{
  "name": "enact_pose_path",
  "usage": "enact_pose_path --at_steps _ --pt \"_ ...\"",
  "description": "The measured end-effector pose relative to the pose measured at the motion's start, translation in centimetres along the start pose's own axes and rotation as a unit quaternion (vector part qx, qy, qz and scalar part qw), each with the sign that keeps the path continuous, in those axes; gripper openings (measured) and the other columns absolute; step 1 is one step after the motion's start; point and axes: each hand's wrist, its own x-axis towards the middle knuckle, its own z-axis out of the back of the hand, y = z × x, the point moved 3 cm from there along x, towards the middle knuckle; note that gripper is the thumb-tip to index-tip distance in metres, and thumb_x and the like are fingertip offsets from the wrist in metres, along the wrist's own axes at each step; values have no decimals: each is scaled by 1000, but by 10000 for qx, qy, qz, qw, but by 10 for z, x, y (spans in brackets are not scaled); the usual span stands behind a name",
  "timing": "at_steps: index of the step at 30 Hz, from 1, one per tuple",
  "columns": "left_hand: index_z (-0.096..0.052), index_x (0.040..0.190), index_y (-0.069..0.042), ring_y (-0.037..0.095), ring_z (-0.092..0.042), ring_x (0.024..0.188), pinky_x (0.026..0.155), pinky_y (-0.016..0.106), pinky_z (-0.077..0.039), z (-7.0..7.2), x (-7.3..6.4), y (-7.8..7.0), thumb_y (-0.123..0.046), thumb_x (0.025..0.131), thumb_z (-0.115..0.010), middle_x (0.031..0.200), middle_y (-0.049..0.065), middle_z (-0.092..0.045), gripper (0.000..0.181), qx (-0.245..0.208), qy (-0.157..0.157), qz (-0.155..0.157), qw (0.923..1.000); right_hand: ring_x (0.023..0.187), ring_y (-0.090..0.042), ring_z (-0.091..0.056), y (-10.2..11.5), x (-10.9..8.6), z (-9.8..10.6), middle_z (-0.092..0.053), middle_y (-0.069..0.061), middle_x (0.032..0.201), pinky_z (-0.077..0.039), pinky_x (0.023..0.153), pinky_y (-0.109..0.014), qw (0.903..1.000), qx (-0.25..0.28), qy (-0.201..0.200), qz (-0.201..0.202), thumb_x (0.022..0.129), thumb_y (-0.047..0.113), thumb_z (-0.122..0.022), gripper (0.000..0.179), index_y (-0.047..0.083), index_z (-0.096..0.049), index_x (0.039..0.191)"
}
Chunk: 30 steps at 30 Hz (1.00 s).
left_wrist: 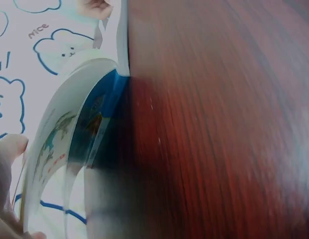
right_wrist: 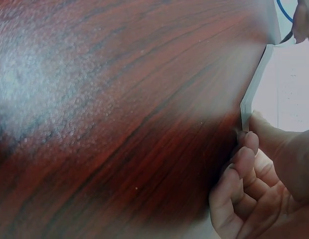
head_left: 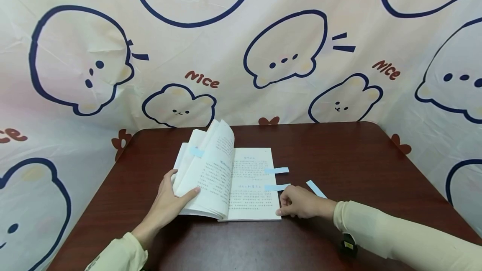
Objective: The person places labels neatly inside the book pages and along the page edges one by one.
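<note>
An open book (head_left: 250, 204) lies on the table, its left-hand pages lifted and curving upward. My left hand (head_left: 165, 202) grips that raised bundle, thumb on the printed side. In the left wrist view the left hand (left_wrist: 7, 179) is partly cut off beside the bent pages (left_wrist: 60, 109). At the lower right corner of the book my right hand (head_left: 301, 202) pinches the edge; the right wrist view shows its thumb on the page, other fingers curled below. Pale blue paper strips (head_left: 281, 170) stick out from the right page, and another strip (head_left: 196, 152) is on a lifted page.
A loose light-blue strip (head_left: 315, 188) lies on the dark wood table (head_left: 339, 154), just beyond the right wrist. Behind and beside the table hangs a pale cloth (head_left: 226, 53) with cartoon outlines. A dark device (head_left: 348, 244) is at the right sleeve.
</note>
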Motion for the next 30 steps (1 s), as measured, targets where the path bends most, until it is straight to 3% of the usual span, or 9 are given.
enact_pose_path --at_steps 5,9,13,16,20,24,27,30 --pt "-8 159 -2 38 -38 137 110 55 -34 -1 0 0 -50 89 -72 158 26 -27 107 -72 107 46 9999 49 -10 -50 1 -1 0 -57 3 56 -42 46 -25 10000 -13 0 -1 89 22 -79 32 12 -62 63" --pt "-8 162 -15 48 -23 147 108 70 -28 2 -2 0 -51 86 -74 165 26 -10 106 501 -409 -259 9976 48 -10 -50 2 -2 1 -57 2 55 -41 46 -25 10000 -1 -4 20 89 22 -79 33 12 -62 63" --pt "-18 162 -26 52 -7 152 104 78 -23 2 -3 -1 -54 86 -74 168 24 2 99 1103 -821 -763 9876 48 -10 -49 2 -2 2 -57 2 55 -41 46 -25 10000 -2 -23 45 89 21 -79 33 12 -62 62" --pt "-26 160 -26 53 -8 152 102 82 -24 1 -3 1 -58 89 -69 167 27 -3 90 1180 -595 -853 9876 48 -10 -50 2 -2 2 -57 3 55 -41 46 -25 10000 -5 -32 37 89 21 -78 33 12 -61 62" --pt "-17 162 -22 56 -9 151 102 85 -23 1 -2 6 -61 89 -66 165 33 -4 97 949 -67 -440 9945 49 -10 -50 1 -3 1 -57 3 55 -41 46 -25 10000 6 -32 -8 89 21 -79 33 12 -61 62" --pt "-2 162 -13 48 -24 148 109 73 -30 1 0 8 -56 86 -72 164 31 -12 112 588 190 -298 9976 49 -10 -50 1 -2 0 -57 3 55 -42 46 -25 10000 4 -18 -12 89 21 -79 33 12 -61 62" --pt "-1 162 -10 38 -41 136 109 58 -37 1 1 6 -46 86 -77 158 26 -27 113 233 146 -623 9977 48 -10 -50 1 -1 1 -57 3 55 -42 46 -25 10000 12 -8 13 89 21 -78 33 12 -61 62" --pt "-2 162 -15 33 -49 127 106 51 -37 1 1 3 -38 85 -80 155 22 -36 112 -24 -20 -982 9952 48 -10 -50 0 0 1 -57 3 55 -42 46 -25 10000 19 7 43 89 21 -78 33 12 -61 62"
